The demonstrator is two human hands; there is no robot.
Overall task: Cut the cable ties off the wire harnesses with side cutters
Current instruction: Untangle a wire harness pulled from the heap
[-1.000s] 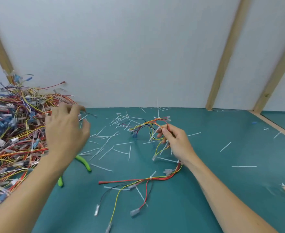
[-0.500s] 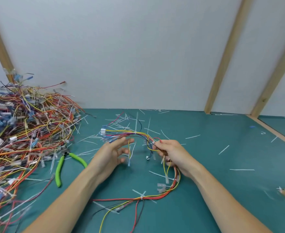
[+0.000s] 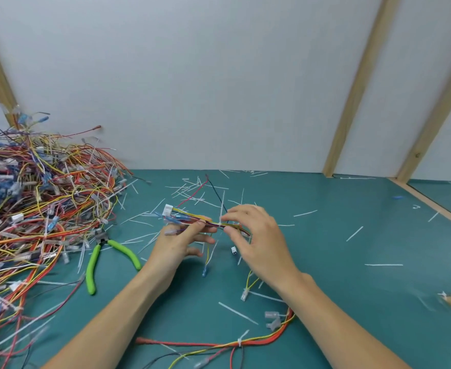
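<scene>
Both the left hand (image 3: pixel 177 242) and the right hand (image 3: pixel 256 235) are pinching the thin, limp bundle of coloured wires (image 3: pixel 205 221) just above the teal table (image 3: pixel 352 262), gripping beside its white cable tie (image 3: pixel 221 218), so this light harness is probably sagging wherever unsupported.

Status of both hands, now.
Left hand: fingers pinch the wire harness near its white connector end.
Right hand: thumb and fingers pinch the same harness further along.
Side cutters lie untouched on the table.
</scene>
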